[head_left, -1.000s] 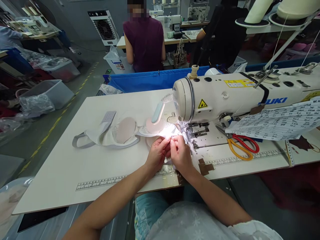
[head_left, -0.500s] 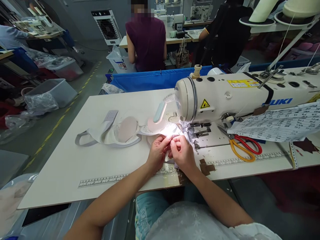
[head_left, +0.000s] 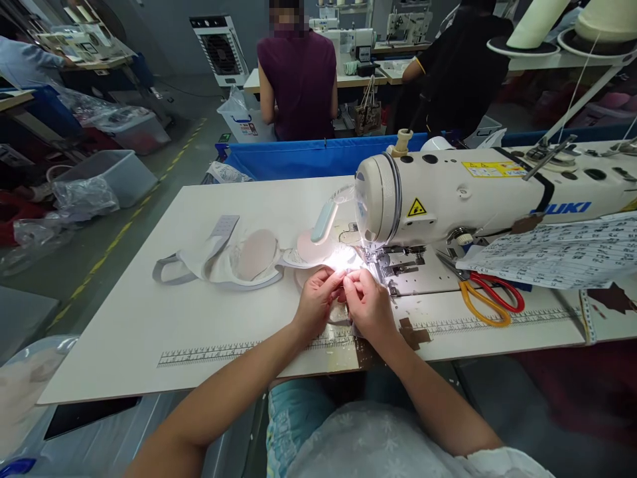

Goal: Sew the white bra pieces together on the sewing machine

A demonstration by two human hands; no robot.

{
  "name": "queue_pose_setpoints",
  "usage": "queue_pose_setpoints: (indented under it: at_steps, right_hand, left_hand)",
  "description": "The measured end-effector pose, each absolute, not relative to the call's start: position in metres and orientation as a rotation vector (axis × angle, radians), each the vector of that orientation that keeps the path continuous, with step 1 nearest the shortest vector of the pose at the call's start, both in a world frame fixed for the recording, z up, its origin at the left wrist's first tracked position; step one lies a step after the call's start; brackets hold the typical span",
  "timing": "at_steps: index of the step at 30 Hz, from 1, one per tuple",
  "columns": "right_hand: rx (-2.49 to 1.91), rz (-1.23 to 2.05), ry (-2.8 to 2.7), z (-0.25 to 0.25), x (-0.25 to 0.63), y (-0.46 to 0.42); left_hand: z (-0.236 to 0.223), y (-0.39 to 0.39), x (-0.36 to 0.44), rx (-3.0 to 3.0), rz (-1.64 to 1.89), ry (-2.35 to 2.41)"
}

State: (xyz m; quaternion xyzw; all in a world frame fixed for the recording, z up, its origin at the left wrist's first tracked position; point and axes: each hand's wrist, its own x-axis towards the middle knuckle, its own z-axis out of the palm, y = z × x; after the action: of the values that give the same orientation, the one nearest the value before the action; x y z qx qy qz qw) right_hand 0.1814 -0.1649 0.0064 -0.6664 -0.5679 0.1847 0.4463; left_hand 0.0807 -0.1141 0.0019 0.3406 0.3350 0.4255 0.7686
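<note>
A pale bra (head_left: 243, 262) with pinkish cups lies across the white table, its far end reaching under the lit needle area of the sewing machine (head_left: 423, 192). My left hand (head_left: 318, 295) is closed, thumb and fingers pinching the edge of the bra. Right beside it, my right hand (head_left: 367, 302) also pinches that edge, the fingertips of both hands almost touching. The small piece of fabric between them is mostly hidden by the fingers. A strap of the bra hangs below my hands near the table's front edge.
Scissors (head_left: 485, 295) with red and orange handles lie right of my hands, beside a written paper sheet (head_left: 552, 255). A printed ruler (head_left: 209, 354) runs along the front of the table (head_left: 124, 332). Thread cones (head_left: 532, 26) stand at upper right. Two people sit beyond the blue cloth (head_left: 298, 158).
The view has shifted slightly, so the scene sits a little farther right. My hands stay together, pinching the bra edge, with only a small shift of the fingers.
</note>
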Motion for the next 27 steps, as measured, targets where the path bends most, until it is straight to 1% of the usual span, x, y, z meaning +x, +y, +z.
queue_pose_setpoints:
  at_steps: [4, 6, 10, 15, 21, 27]
  right_hand:
    - [-1.736, -0.026, -1.491, 0.012, 0.192, -0.171]
    - [-1.719, -0.120, -1.459, 0.016, 0.199, -0.170]
    - [-1.641, 0.086, -1.426, 0.023, 0.211, -0.166]
    - [-1.656, 0.196, -1.380, 0.023, 0.216, -0.161]
    - [-1.545, 0.820, -1.199, 0.017, 0.214, -0.150]
    - [-1.397, 1.032, -1.061, 0.010, 0.217, -0.140]
  left_hand:
    - [0.003, -0.111, 0.078, 0.793, 0.944, 0.733]
    - [0.004, -0.110, 0.077, 0.832, 0.941, 0.724]
    - [0.005, -0.110, 0.077, 0.892, 0.967, 0.710]
    - [0.004, -0.109, 0.077, 0.884, 0.929, 0.695]
    - [0.002, -0.109, 0.075, 0.910, 0.870, 0.666]
    - [-0.001, -0.110, 0.075, 0.949, 0.854, 0.654]
